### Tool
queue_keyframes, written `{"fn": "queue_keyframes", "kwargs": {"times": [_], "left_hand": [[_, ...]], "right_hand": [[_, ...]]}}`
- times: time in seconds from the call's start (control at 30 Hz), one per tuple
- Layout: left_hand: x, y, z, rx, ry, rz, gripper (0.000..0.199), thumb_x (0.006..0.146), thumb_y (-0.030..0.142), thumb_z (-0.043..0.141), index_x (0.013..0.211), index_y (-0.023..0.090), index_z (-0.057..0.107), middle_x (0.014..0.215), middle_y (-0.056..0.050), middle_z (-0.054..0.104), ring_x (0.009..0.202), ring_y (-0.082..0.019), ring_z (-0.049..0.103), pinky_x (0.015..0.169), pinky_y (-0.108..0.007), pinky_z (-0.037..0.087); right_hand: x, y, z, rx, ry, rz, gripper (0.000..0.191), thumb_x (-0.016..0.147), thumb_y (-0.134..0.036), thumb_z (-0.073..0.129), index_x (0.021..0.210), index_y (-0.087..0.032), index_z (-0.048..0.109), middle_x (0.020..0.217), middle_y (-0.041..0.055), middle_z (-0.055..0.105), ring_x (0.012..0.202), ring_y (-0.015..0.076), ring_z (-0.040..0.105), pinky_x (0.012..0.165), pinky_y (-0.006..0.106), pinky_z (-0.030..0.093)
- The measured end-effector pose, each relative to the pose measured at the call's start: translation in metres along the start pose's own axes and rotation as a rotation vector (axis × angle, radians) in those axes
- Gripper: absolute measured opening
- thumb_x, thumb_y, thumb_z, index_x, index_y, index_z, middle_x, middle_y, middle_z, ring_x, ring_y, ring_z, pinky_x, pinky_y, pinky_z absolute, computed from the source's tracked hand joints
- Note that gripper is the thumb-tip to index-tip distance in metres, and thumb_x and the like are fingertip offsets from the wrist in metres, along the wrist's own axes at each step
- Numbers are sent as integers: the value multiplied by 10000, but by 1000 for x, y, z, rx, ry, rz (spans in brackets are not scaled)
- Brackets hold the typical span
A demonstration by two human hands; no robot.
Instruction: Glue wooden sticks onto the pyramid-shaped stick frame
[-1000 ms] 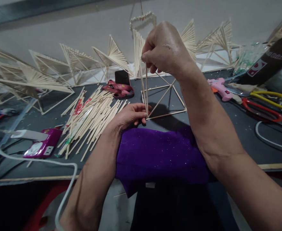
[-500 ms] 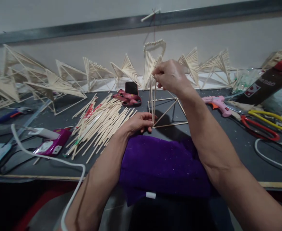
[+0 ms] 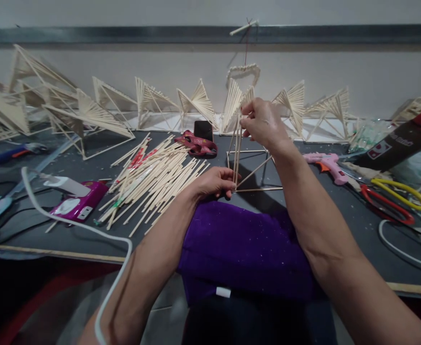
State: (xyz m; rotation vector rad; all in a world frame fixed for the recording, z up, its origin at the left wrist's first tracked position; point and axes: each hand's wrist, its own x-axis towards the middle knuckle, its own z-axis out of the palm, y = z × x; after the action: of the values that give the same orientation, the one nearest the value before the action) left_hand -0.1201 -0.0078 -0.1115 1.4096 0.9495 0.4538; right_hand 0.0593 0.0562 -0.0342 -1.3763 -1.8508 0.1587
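A frame of thin wooden sticks (image 3: 256, 189) rests on the dark table, with slanting and upright sticks joined to its base. My left hand (image 3: 218, 182) is closed on the near left corner, thumb and fingers pinching the foot of the upright sticks. Above it my right hand (image 3: 263, 117) pinches the top of those sticks, its fingertips together. My right forearm hides part of the frame's right side. Left of my hands lies a loose pile of wooden sticks (image 3: 160, 182), some in red-marked wrapping. A purple cloth (image 3: 242, 249) lies over the table's front edge before me.
Finished-looking stick structures (image 3: 199, 103) line the wall. At right are a pink glue gun (image 3: 327, 163), red-and-yellow-handled scissors (image 3: 388, 203) and a dark bottle (image 3: 393, 143). A purple power strip (image 3: 81, 203) with a white cable, pliers (image 3: 11, 153) and a phone (image 3: 203, 130) sit leftward.
The camera view has tilted and shifted slightly, so things appear a little further right. Both hands keep their hold at the top and foot of the upright sticks.
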Motion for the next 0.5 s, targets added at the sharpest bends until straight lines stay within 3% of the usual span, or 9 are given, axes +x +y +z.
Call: {"fn": "queue_keyframes", "kwargs": {"times": [0.37,0.5], "left_hand": [[1,-2,0,0,-2,0,267,764,128,666,1028,125,623,723,-4,624,504,-75,609,353,-156,278],[0,-1,1,-5,2,6,251,771,143,671,1018,127,628,721,-3,622,503,-73,609,355,-155,276]], "right_hand": [[-2,-3,0,-7,21,33,232,829,-207,549,1055,-178,595,868,106,668,914,248,632,819,413,515],[-2,-4,0,28,-34,-12,238,823,-196,540,1045,-179,625,814,90,663,910,249,637,829,415,508]]}}
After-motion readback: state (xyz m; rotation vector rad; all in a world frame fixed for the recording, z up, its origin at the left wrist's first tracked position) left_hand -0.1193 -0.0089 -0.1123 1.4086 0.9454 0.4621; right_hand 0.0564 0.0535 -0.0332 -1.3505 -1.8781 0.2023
